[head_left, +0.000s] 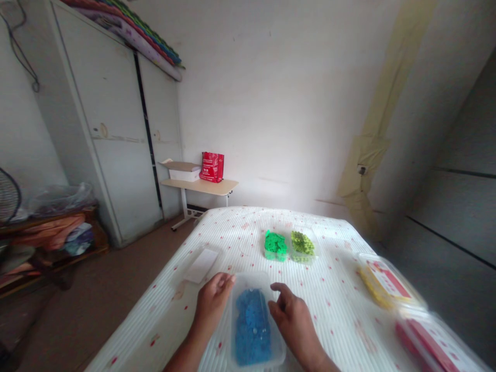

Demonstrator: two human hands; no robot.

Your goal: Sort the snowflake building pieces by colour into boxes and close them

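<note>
A clear plastic box (253, 281) with many small blue pieces (252, 328) stands near the front edge of the white, red-dotted cloth. At its upper left side is my left hand (215, 299), fingers curled and fingertips pressed together at the rim. Over the right rim, my right hand (290, 312) has its index finger and thumb apart, with nothing between them. Farther back, one clear container holds bright green pieces (276, 245) and yellow-green pieces (302, 244). A clear lid (201, 264) with a white label lies left of the blue box.
On the right are a closed box with yellow contents (374, 289) and one with red contents (418, 333). A small side table (217, 186) behind carries a red bag (212, 167) and a white box (182, 174). Cabinets line the left wall.
</note>
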